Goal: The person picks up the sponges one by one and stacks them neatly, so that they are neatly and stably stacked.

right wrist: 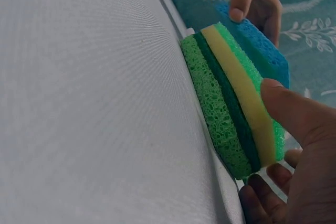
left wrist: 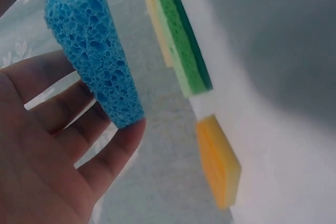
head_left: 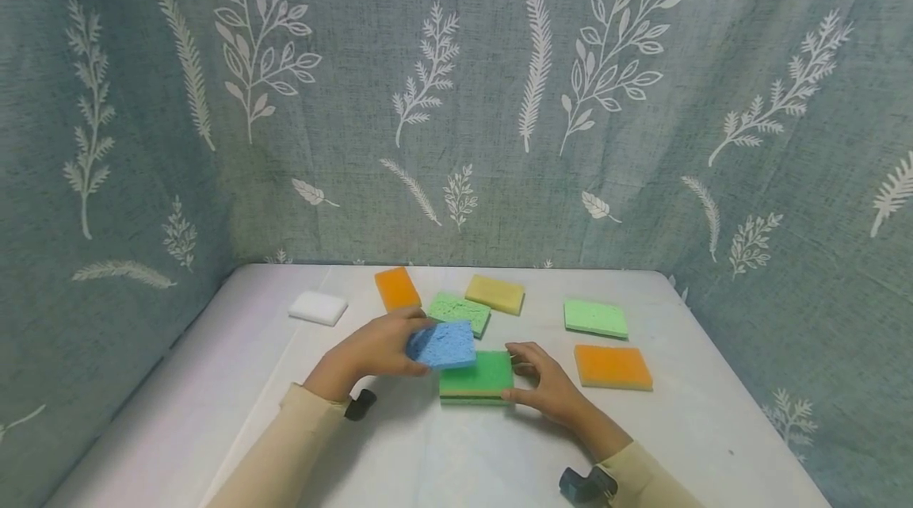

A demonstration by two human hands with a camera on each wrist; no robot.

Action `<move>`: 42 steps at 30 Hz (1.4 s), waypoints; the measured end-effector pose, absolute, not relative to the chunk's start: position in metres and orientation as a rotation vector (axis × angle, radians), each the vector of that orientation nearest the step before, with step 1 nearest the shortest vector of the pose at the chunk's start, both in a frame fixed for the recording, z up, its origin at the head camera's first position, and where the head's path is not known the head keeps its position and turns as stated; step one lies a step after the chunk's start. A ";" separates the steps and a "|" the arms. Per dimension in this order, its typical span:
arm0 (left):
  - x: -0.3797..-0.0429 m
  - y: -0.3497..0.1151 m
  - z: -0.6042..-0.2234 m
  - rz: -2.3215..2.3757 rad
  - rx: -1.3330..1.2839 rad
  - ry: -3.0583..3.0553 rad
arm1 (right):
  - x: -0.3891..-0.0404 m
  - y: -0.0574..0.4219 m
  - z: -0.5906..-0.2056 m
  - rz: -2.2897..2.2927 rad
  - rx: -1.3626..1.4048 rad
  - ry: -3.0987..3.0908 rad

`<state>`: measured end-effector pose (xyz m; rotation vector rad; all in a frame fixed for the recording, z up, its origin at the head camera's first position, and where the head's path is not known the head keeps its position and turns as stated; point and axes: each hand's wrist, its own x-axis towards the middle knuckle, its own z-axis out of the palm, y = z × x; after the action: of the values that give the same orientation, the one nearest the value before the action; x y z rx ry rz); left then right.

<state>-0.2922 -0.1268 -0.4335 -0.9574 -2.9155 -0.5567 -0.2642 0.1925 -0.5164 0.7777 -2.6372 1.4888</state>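
Observation:
My left hand pinches a blue sponge by its left end, thumb on the near side and fingers on the far side. The blue sponge is held over the back left part of a stack of two sponges. On top of that stack lies a yellow sponge with a green scouring face; beneath it is a porous light green sponge with a dark green layer. My right hand grips the stack's right end, its thumb at the near corner and curled fingers at the far side.
Behind the stack lie a light green sponge, a yellow sponge and an orange sponge. A white sponge sits at the left. On the right are another light green sponge and an orange sponge. Patterned cloth surrounds the white table.

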 end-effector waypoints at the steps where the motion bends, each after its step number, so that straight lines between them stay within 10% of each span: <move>1: -0.292 -0.125 -0.434 -0.562 -0.973 -2.903 | -0.264 0.192 -0.516 1.493 0.777 -2.638; 42: -0.286 -0.077 -0.442 -0.375 -1.192 -2.806 | -0.265 0.190 -0.515 1.588 0.652 -2.670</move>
<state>-0.2859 -0.0772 -0.4422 -1.1915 -2.8061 -0.3753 -0.2645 0.1902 -0.5146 0.6522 -2.6701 1.5880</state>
